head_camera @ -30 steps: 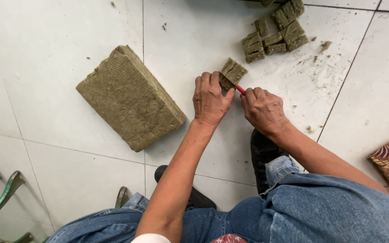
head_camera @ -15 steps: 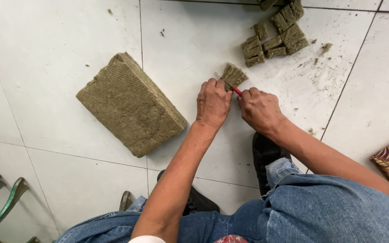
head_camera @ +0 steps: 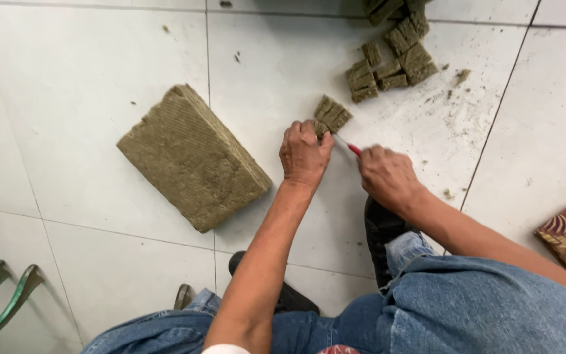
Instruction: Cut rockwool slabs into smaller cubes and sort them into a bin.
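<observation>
One big olive-brown fibrous slab is lying on the white tiled floor, well left of both hands. Farther up, cut cubes are sitting in a loose pile. Near them, the left hand is clamping a small fibrous block against the floor, while the right hand, just beside it, is gripping a red-handled blade angled toward that block.
</observation>
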